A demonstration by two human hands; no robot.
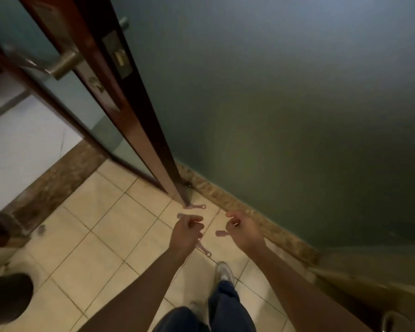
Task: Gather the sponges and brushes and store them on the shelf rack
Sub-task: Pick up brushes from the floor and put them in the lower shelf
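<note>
Both hands are reaching out over the tiled floor [106, 236], apart from each other. The left hand [187, 233] and right hand [244, 232] are both showing curled fingers, and I cannot tell whether either is gripping anything.

Two pink brushes are lying on the floor. The first brush [197, 207] is sitting beyond the hands, at the bottom corner of the open door [139, 121]. The second brush [204, 250] is showing only its handle, just below the left hand. A blurred pink piece [221, 233] is showing beside the right hand; it is too unclear to name.

**Risks, as I judge them**
- The first brush is touching or nearly touching the door corner, so a nudge to the door is likely to push or pin it.
- The handles are looking thin and flat on smooth tile, so a hurried pinch is risking a slide toward the skirting [244, 212].
- The shoe [223, 271] is standing near the second brush, so a step forward is risking a trodden handle.
- The light is dim, so a missed item is likely.

**Orientation**
- The first brush is lying flat with its long axis running left to right, its ring end pointing right toward the skirting.
- The second brush is slanting, its ring end pointing down and right toward the shoe, with its head hidden under the left hand.
</note>
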